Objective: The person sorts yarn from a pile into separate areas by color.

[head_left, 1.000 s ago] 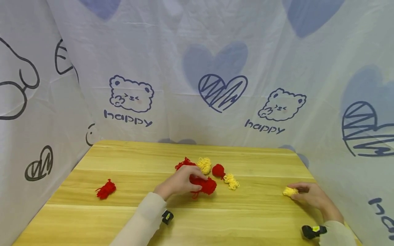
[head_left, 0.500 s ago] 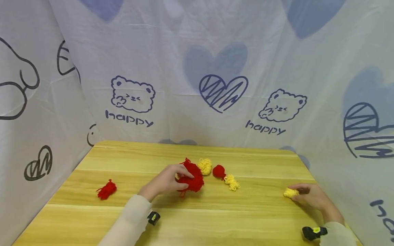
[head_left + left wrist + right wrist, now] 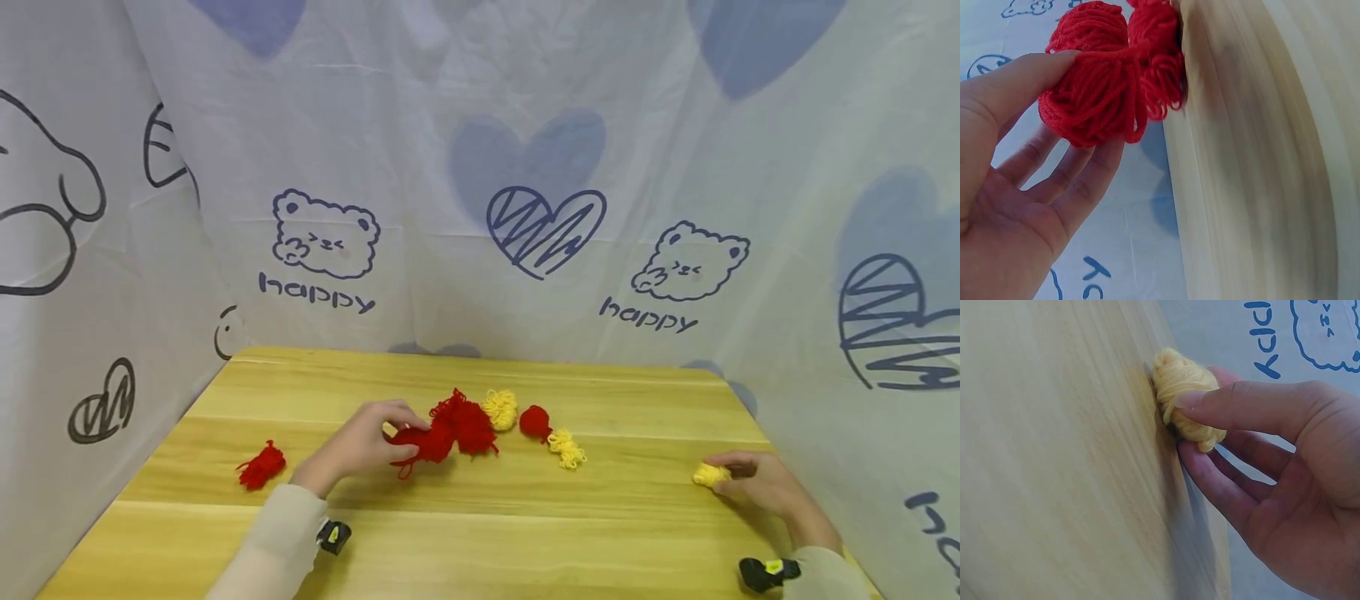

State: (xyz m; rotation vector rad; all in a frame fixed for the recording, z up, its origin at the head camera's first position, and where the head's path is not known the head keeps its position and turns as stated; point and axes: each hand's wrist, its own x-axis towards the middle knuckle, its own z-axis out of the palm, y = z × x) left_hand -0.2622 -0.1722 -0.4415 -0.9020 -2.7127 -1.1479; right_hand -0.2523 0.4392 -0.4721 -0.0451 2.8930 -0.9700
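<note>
On the wooden table (image 3: 465, 542), head view: left hand (image 3: 352, 446) pinches a red yarn bundle (image 3: 420, 442) just left of centre, thumb and fingers curled round it; it's a soft, loosely wound wad w/ a stray strand trailing below. Touching it on the right sits a bigger red yarn clump (image 3: 467, 421). Count of red: 4, incl. a small red ball (image 3: 534, 421) and a lone red bundle (image 3: 260, 465) well apart at far left. Yellow: 3, i.e. a yellow pompom (image 3: 500, 408), a yellow tangle (image 3: 567, 448) and a small yellow yarn ball (image 3: 708, 475) at far right, pinched by the right hand (image 3: 761, 487).

Left wrist view: thumb presses across the red yarn bundle's (image 3: 1094, 94) wound strands, fingers (image 3: 1079, 181) underneath; looped ends brush the table edge.

Right wrist view: thumb (image 3: 1241, 406) and fingers pinch the small yellow yarn ball (image 3: 1182, 394), tightly wound, resting against the tabletop.
</note>
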